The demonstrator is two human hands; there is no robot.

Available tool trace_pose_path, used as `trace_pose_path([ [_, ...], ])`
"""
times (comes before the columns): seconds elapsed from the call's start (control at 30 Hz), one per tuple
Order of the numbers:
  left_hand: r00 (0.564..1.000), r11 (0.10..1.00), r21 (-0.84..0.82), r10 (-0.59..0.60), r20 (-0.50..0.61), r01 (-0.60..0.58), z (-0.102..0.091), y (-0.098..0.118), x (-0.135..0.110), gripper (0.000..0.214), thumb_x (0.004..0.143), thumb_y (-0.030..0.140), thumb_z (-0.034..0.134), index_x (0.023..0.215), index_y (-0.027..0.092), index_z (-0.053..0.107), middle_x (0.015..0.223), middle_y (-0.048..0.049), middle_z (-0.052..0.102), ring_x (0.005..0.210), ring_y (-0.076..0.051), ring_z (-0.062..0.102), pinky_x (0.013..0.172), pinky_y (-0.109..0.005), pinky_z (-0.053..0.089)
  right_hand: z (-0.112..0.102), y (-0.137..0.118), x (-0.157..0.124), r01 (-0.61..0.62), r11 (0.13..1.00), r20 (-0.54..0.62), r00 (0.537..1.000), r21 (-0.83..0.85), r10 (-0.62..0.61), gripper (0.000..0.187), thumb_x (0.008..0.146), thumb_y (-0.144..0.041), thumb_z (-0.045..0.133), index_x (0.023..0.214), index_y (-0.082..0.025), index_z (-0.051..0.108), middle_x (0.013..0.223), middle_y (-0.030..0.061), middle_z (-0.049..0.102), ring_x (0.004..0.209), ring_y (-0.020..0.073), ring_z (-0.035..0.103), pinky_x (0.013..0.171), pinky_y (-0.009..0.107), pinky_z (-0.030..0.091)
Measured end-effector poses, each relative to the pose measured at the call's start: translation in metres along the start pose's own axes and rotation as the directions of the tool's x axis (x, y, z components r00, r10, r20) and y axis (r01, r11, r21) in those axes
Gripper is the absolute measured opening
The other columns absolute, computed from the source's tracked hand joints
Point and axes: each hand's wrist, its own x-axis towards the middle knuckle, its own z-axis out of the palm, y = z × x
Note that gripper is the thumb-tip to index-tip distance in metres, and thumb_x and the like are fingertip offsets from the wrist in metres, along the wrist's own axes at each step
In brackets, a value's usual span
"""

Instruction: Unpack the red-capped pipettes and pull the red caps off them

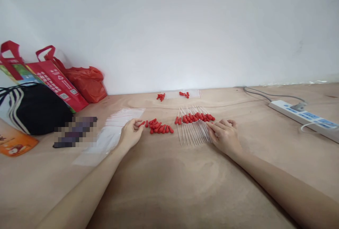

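Observation:
My left hand (131,133) rests on the wooden table (169,186), fingers pinched on one small red rubber bulb (141,124) at the left end of a loose pile of red bulbs (160,127). My right hand (224,134) lies to the right, its fingers closed on a clear glass dropper tube at the right edge of a row of clear tubes (192,130). Several of those tubes carry red bulbs (197,117) at their far ends.
Clear plastic bags (111,133) lie left of my left hand. Further left are a dark flat object, a black striped bag (31,109) and red shopping bags (66,77). More red bulbs (161,96) sit near the wall. A white power strip (304,118) lies at right.

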Motion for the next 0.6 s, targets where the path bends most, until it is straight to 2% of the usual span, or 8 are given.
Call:
trace_pose_path([
  [0.17,1.000,0.990,-0.142,0.016,0.012,-0.014,0.011,0.004,-0.007,0.025,0.063,0.038,0.059,0.075,0.016,0.053,0.068,-0.0011,0.059,0.062,-0.014,0.057,0.061,-0.026,0.048,0.003,0.000,0.000,0.014,0.999,0.009,1.000,-0.029,-0.014,0.020,0.082,-0.021,0.046,0.082,-0.020,0.067,0.064,0.0012,0.066,0.065,0.0133,0.052,0.077,0.032,0.026],
  [0.37,0.999,0.978,-0.209,0.026,0.043,-0.016,0.016,0.007,-0.010,0.032,0.064,0.044,0.058,0.077,0.015,0.054,0.069,-0.0028,0.060,0.062,-0.014,0.057,0.060,-0.026,0.048,0.006,-0.001,-0.003,0.036,0.999,0.099,0.995,-0.036,-0.032,0.022,0.082,-0.022,0.046,0.085,-0.021,0.067,0.060,0.0007,0.064,0.066,0.0140,0.050,0.077,0.033,0.024],
  [0.5,1.000,0.974,-0.228,0.012,-0.012,-0.014,0.017,0.001,-0.007,0.034,0.067,0.046,0.053,0.079,0.015,0.055,0.070,-0.0030,0.060,0.060,-0.014,0.056,0.057,-0.025,0.045,0.006,-0.003,-0.004,0.035,0.999,0.172,0.985,-0.017,-0.031,0.022,0.080,-0.026,0.048,0.089,-0.021,0.067,0.058,-0.0001,0.062,0.065,0.0146,0.049,0.077,0.033,0.023],
  [0.6,0.994,0.985,-0.161,0.038,-0.101,-0.054,0.016,-0.001,-0.006,0.032,0.069,0.045,0.052,0.080,0.015,0.056,0.071,-0.0029,0.058,0.059,-0.013,0.053,0.056,-0.025,0.043,0.005,-0.004,-0.004,0.012,1.000,0.215,0.977,-0.007,-0.010,0.024,0.079,-0.031,0.048,0.091,-0.020,0.066,0.059,0.0006,0.061,0.067,0.0154,0.050,0.077,0.034,0.023],
])
